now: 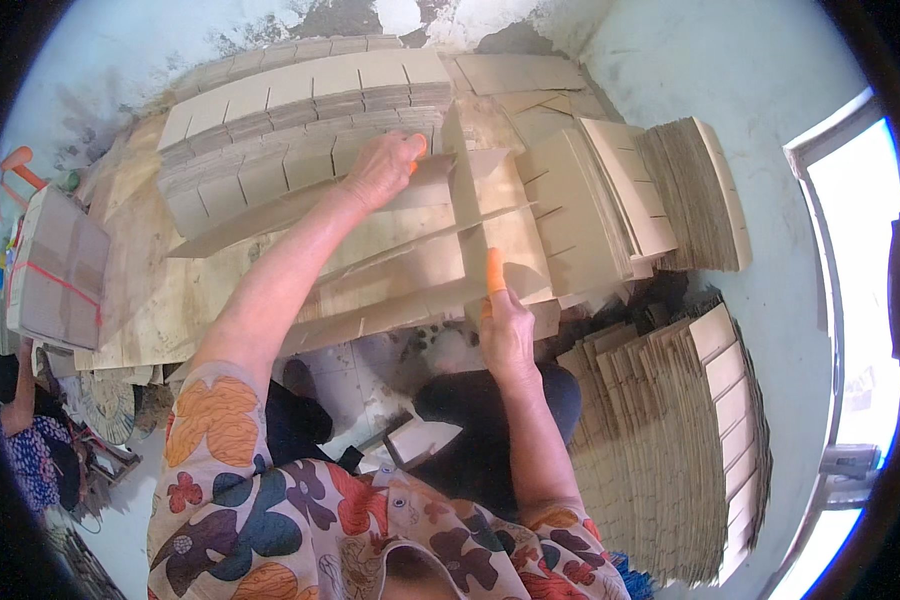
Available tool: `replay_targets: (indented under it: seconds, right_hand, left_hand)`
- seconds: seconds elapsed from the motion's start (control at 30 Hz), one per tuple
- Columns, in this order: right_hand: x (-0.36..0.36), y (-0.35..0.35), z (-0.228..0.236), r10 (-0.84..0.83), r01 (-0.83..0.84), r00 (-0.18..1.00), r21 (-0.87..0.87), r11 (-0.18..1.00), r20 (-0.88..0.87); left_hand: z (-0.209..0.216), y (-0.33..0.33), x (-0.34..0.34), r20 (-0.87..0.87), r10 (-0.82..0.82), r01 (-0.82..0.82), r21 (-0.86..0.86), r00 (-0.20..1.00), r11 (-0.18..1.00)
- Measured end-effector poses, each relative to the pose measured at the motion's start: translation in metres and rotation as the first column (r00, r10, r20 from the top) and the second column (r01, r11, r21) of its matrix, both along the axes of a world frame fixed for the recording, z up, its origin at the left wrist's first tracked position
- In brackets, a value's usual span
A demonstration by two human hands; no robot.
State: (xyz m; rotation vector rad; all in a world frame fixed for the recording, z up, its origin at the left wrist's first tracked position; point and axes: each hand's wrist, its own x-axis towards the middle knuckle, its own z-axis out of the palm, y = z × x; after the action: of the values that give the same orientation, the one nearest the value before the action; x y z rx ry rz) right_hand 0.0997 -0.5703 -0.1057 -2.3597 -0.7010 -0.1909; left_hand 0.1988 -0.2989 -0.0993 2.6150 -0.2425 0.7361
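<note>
Three long notched cardboard strips stand on edge on the wooden table, running left to right. A cross strip (463,190) meets them near their right ends. My left hand (382,172), an orange finger cover on it, is closed at the top of the far long strip (270,217); its grip is partly hidden. My right hand (507,325) is closed at the near end of the cross strip, the orange-covered index finger pointing forward along it. The middle strip (410,245) and the near strip (390,308) lie between my arms, touched by neither hand.
Stacks of slotted cardboard (300,100) line the table's (135,270) far side. More cardboard piles (580,210) lie at the right, and a tall stack (660,440) stands below them. A taped carton (60,265) is at the left, near another person's arm (20,395).
</note>
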Motion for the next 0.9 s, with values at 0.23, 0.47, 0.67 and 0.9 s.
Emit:
replay_targets:
  seconds: [0.23, 0.47, 0.67, 0.9]
  right_hand:
    - [-0.002, -0.016, 0.023, 0.010, -0.007, 1.000, -0.162, 0.987, 0.018]
    - [0.028, -0.029, -0.004, 0.167, -0.128, 0.978, -0.278, 0.952, 0.122]
    - [0.040, -0.041, 0.005, 0.128, -0.164, 0.986, -0.473, 0.866, -0.107]
    - [0.102, -0.095, 0.029, -0.351, 0.397, 0.916, -0.312, 0.863, 0.195]
  left_hand:
    - [0.005, -0.018, -0.028, -0.066, -0.115, 0.105, -0.137, 0.991, 0.985]
    - [-0.041, -0.005, -0.033, -0.271, -0.044, -0.021, -0.234, 0.962, 0.972]
    - [-0.032, -0.005, -0.050, -0.165, 0.007, -0.042, -0.208, 0.986, 0.977]
    - [0.038, -0.027, -0.154, 0.087, 0.081, -0.072, -0.108, 0.993, 0.992]
